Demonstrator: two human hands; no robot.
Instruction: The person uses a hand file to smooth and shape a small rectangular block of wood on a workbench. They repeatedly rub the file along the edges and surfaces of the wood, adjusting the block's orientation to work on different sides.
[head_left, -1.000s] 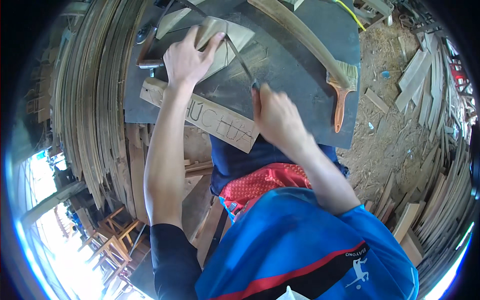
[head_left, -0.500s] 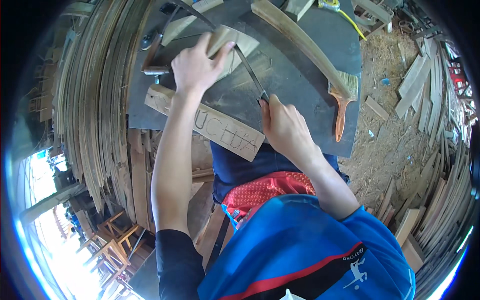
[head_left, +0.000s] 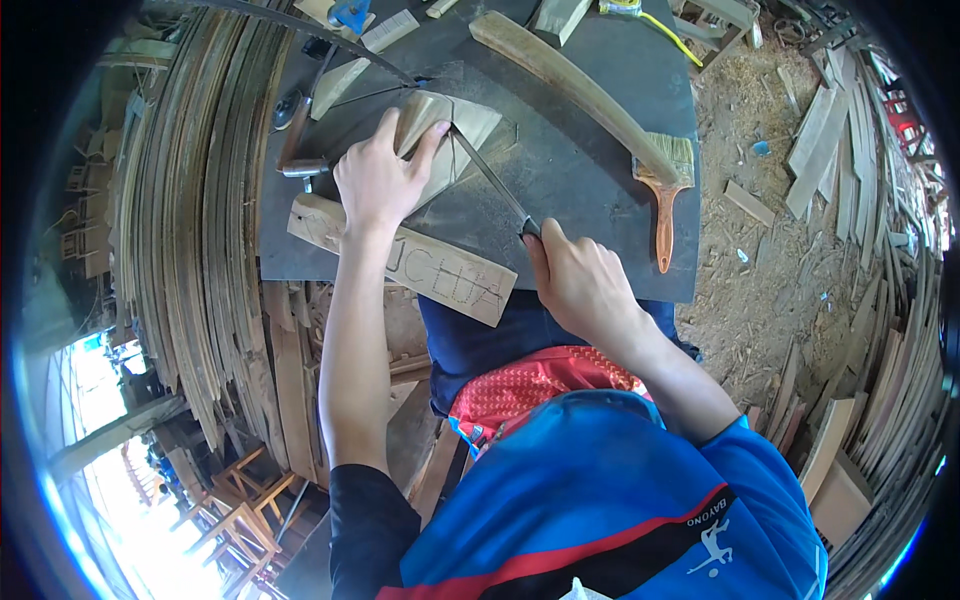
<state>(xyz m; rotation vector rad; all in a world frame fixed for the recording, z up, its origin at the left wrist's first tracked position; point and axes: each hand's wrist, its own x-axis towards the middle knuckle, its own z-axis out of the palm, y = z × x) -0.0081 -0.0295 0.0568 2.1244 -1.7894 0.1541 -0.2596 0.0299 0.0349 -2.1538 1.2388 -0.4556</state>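
Note:
My left hand (head_left: 385,170) is closed around a pale wood block (head_left: 426,112), thumb on its right side. The block rests over another light wood piece (head_left: 478,122) on the dark tabletop. Closed around a dark handle, my right hand (head_left: 582,275) grips a long, narrow metal blade (head_left: 490,178). That blade slants up to the right side of the block; whether it is a file or a saw I cannot tell. A dark strip (head_left: 345,45) shows beyond the block, and the join between the two is hidden. Beneath my left forearm lies a marked wooden board (head_left: 455,280).
A curved wood piece (head_left: 570,85) spans the right of the dark tabletop (head_left: 600,235), its end over a paintbrush (head_left: 665,215). A tool with a brown bar and metal end (head_left: 305,165) lies left. Stacked planks (head_left: 195,230) stand beyond the table's left edge; scraps litter the floor (head_left: 745,290).
The view has shifted a little. My right hand sits slightly farther right of the block, still gripping the handle. The dark strip beyond the block slants farther left. My left hand keeps its hold.

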